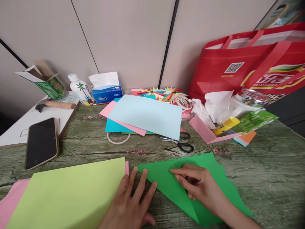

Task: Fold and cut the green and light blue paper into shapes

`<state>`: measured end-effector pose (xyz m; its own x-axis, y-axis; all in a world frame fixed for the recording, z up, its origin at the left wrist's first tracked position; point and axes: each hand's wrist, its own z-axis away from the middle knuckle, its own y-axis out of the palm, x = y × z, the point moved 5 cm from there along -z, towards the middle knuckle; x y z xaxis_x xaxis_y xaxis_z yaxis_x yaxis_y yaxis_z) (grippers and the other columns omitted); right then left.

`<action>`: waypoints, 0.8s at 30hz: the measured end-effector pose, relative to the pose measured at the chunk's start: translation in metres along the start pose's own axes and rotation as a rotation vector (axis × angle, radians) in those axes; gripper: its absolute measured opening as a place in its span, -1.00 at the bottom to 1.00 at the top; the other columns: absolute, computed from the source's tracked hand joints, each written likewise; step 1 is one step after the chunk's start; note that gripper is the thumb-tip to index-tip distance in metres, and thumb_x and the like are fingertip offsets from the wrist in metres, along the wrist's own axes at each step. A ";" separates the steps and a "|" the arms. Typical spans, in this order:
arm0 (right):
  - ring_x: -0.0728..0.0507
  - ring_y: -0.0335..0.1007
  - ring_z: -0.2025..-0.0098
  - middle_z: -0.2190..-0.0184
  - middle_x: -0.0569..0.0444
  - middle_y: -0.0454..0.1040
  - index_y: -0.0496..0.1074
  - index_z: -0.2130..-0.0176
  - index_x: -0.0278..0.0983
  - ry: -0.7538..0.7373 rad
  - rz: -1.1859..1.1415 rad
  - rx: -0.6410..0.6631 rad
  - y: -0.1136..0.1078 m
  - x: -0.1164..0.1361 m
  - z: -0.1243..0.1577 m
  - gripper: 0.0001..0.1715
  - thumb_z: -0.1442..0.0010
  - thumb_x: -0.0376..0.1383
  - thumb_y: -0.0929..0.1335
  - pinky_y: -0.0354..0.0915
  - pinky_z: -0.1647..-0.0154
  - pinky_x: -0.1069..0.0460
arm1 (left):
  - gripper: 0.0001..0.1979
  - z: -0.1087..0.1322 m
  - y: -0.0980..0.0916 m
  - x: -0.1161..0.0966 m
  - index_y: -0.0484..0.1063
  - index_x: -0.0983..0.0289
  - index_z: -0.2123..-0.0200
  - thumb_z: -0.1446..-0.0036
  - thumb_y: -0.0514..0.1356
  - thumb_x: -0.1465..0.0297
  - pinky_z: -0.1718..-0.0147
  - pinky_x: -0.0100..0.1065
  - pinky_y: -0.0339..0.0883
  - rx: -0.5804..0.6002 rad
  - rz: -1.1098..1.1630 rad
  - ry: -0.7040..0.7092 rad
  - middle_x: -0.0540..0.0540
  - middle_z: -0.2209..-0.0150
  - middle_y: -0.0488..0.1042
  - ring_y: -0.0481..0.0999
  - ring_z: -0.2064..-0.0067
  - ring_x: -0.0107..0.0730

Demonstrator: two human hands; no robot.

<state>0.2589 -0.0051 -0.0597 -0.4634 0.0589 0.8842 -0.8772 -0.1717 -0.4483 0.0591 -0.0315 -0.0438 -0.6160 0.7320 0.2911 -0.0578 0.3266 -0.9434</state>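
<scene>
On the counter [269,168], the green paper [160,171] lies under your half-curled right hand [201,186], its grip unclear, with the folded edge slanting right and toward you from your spread, empty left hand [130,202].

Your left hand [130,205] is back-up, low near centre, fingers [141,184] fanned and pointing away from you, angled slightly right. Gaps show between all four; thumb [149,218] is off to the right, lower down. The bottom edge crops that arm. Your right hand [201,184] sits to the right, a bit further forward. Two digits extend leftward, tips close together, the upper one reaching further; the rest are folded in, partly hidden. Can't tell if they pinch. Your bare right forearm [232,208] slants in from bottom right. Hands well apart.
</scene>
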 end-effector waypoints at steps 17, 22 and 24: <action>0.08 0.17 0.70 0.59 0.14 0.23 0.55 0.27 -0.29 -0.155 0.170 -0.068 0.000 0.013 0.000 -0.69 -0.19 -0.23 0.25 0.14 0.73 0.17 | -0.36 0.001 0.007 0.003 0.23 0.29 -0.16 -0.07 0.13 0.10 -0.07 0.06 -0.03 0.073 0.003 0.055 0.22 -0.24 0.14 0.11 -0.19 0.22; 0.02 0.22 0.61 0.55 0.08 0.30 0.52 0.25 -0.30 -0.409 0.429 -0.131 0.002 0.026 0.005 -0.70 -0.21 -0.34 0.22 0.15 0.61 0.13 | -0.32 -0.003 0.007 0.001 0.31 0.27 -0.11 -0.08 -0.02 -0.06 -0.07 0.06 -0.02 0.117 0.055 0.043 0.25 -0.19 0.23 0.13 -0.18 0.22; 0.03 0.23 0.60 0.49 0.05 0.32 0.50 0.22 -0.30 -0.435 0.540 -0.133 0.005 0.029 0.007 -0.71 -0.20 -0.38 0.21 0.13 0.62 0.14 | -0.20 -0.007 0.007 0.003 0.29 0.27 -0.13 0.01 -0.07 -0.16 -0.05 0.07 0.01 0.178 0.102 0.032 0.29 -0.16 0.27 0.18 -0.15 0.25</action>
<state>0.2421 -0.0110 -0.0350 -0.7703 -0.4043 0.4930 -0.5593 0.0573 -0.8269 0.0625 -0.0226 -0.0483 -0.6005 0.7754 0.1953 -0.1361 0.1416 -0.9805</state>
